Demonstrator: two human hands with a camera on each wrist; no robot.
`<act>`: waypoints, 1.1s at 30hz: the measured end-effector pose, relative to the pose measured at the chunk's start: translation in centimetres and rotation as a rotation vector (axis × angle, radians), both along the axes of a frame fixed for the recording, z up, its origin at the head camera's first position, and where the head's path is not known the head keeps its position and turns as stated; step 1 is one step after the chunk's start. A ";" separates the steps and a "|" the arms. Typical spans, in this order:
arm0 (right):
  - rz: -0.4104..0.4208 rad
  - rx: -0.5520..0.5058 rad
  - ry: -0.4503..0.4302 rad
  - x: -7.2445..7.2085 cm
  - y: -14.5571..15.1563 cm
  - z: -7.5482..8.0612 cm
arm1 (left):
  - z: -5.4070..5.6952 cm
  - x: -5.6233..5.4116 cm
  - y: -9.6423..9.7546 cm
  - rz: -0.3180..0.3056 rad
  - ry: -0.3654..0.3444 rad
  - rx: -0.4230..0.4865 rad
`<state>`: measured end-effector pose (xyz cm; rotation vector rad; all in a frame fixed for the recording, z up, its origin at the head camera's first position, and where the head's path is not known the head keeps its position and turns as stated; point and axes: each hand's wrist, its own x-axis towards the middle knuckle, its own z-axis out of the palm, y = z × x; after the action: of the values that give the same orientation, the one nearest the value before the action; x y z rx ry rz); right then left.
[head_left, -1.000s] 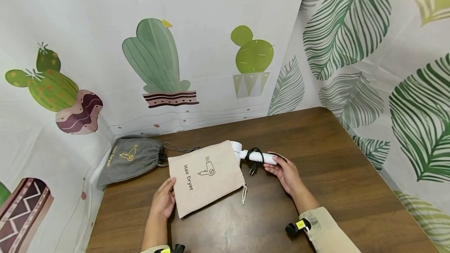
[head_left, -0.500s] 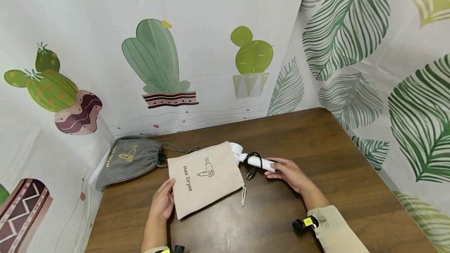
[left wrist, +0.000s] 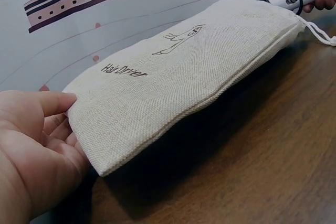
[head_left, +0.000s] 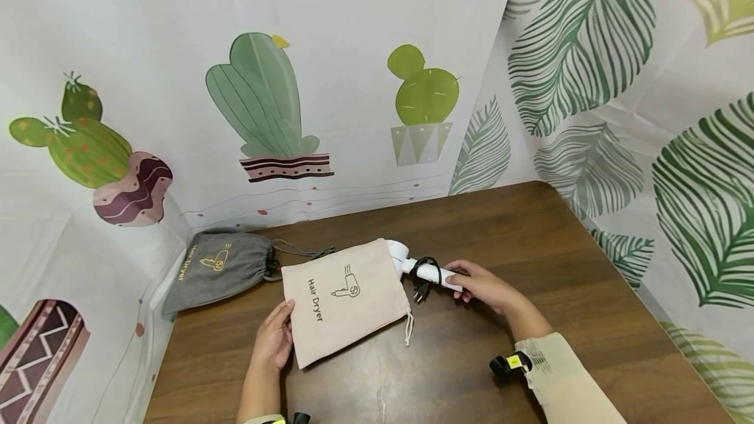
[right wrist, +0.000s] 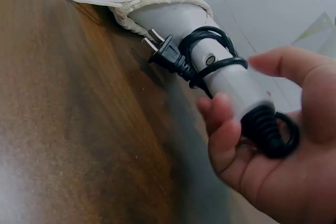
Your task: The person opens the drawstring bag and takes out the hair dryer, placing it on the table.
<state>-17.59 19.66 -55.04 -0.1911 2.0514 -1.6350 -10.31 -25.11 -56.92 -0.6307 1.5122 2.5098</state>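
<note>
A beige drawstring bag point(head_left: 321, 339), printed "Hair Dryer", lies slantwise over the table with its mouth to the right. From that mouth sticks out a white hair dryer point(head_left: 396, 250); its head is mostly inside the cloth. My left hand point(head_left: 273, 339) pinches the bag's closed left edge, and the left wrist view shows that end raised off the wood. My right hand point(head_left: 485, 290) holds the end of the dryer's handle point(right wrist: 236, 90), fingers below and thumb above. Round the handle winds a black cord point(right wrist: 223, 65), its two-pin plug point(right wrist: 169, 56) hanging at the side.
At the back left, a grey drawstring bag point(head_left: 220, 273) with the same kind of print leans against the wall cloth point(head_left: 353, 97). Its cords trail toward the beige bag. The brown wooden table point(head_left: 530, 228) ends at the cloth behind and at right.
My right hand has shifted a little to the right and round the handle's end, which has swung slightly toward the table's front. The left hand and beige bag have barely moved.
</note>
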 end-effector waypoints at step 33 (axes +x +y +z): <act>0.029 0.084 0.211 1.4 -1.2 -1.6 | -0.3 0.3 0.3 -0.011 0.067 -0.010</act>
<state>-16.20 18.42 -56.62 -0.3767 2.2580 -1.5642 -10.06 -24.86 -57.22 -0.5435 1.5465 2.5410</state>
